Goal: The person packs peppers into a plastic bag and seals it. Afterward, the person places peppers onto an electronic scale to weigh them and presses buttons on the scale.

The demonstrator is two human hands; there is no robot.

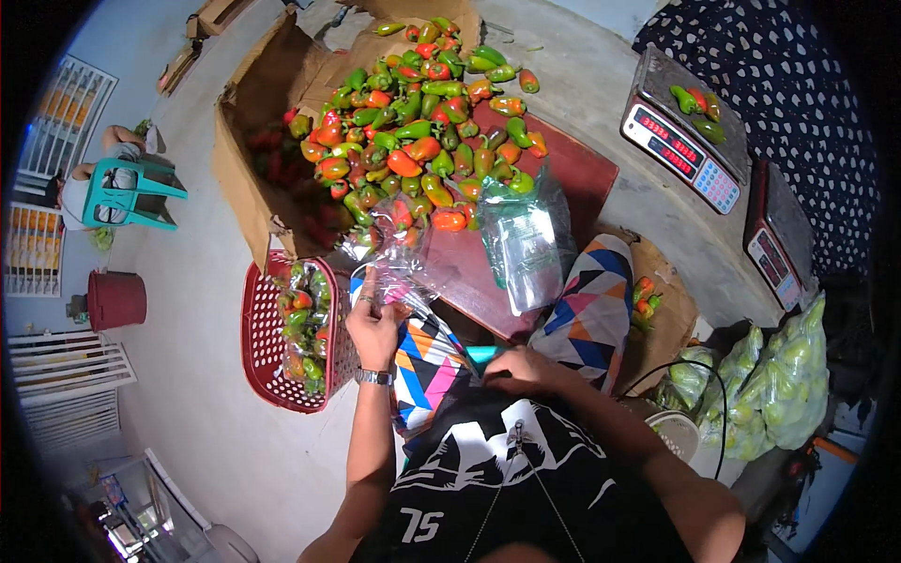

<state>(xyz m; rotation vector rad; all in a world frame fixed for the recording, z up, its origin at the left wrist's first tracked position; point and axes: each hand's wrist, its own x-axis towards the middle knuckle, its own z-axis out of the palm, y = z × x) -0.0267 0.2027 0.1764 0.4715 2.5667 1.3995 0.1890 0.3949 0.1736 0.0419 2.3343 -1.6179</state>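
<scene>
My left hand [373,327], with a metal watch on the wrist, holds the gathered end of a clear plastic bag [401,246] above my left thigh. Red and green peppers show through the bag. My right hand [517,369] rests low at my lap between my knees; its fingers are partly hidden and I cannot tell whether it holds anything. Beyond both hands lies a large heap of red and green peppers [422,141], spilling from a cardboard box [243,169] onto a dark red surface [570,155]. A stack of clear plastic bags [524,246] lies near my right knee.
A red perforated basket [253,352] with bagged peppers stands at my left. Digital scales [676,151] stand at the right, one carrying several peppers. Filled bags of green produce [781,380] lie at far right. A person [77,193] sits on a teal chair [105,204] at far left.
</scene>
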